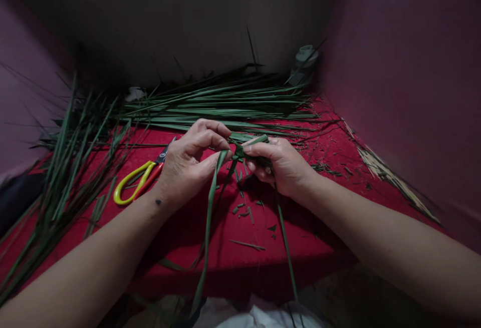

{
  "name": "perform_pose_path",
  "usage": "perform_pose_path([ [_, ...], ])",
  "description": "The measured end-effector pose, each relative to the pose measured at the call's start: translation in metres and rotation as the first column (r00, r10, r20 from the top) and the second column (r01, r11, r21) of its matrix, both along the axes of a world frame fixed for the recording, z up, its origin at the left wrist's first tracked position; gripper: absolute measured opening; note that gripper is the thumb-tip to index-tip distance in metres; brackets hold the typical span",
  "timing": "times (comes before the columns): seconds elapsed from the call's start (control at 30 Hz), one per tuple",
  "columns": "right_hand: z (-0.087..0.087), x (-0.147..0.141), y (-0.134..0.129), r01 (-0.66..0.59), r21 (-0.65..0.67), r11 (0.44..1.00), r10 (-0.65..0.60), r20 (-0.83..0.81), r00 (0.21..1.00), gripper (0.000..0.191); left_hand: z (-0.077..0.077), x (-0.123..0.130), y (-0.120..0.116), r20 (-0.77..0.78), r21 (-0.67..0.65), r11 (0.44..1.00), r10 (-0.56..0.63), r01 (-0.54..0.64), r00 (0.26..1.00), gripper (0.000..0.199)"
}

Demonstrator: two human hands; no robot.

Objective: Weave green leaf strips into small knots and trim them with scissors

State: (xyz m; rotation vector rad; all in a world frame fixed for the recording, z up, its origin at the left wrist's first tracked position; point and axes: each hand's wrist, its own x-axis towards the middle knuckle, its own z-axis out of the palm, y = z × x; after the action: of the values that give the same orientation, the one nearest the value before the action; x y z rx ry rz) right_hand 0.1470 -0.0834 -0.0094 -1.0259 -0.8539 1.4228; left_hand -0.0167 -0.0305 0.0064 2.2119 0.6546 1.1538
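My left hand (190, 160) pinches a long green leaf strip (209, 218) between thumb and fingers; the strip hangs down over the table's front edge. My right hand (280, 164) grips a small folded knot of green leaf strips (246, 147), and another strip (285, 248) trails down from it. The two hands meet at the knot above the red cloth (225, 248).
Yellow-handled scissors (137, 182) lie on the cloth just left of my left hand. A pile of long green leaves (225, 105) lies across the back, with more leaves (63, 168) at the left. Small leaf cuttings (248, 213) litter the cloth. Dry straw (391, 180) lies along the right wall.
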Motion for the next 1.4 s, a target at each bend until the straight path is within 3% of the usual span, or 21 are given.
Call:
perform_pose_path([
  [1.4,0.0016,0.0021,-0.0006,0.0,-0.038,0.999,0.0,0.003,1.0,0.01,-0.0001,-0.0007,0.0006,0.002,0.003,1.0,0.025,-0.025,1.0,0.005],
])
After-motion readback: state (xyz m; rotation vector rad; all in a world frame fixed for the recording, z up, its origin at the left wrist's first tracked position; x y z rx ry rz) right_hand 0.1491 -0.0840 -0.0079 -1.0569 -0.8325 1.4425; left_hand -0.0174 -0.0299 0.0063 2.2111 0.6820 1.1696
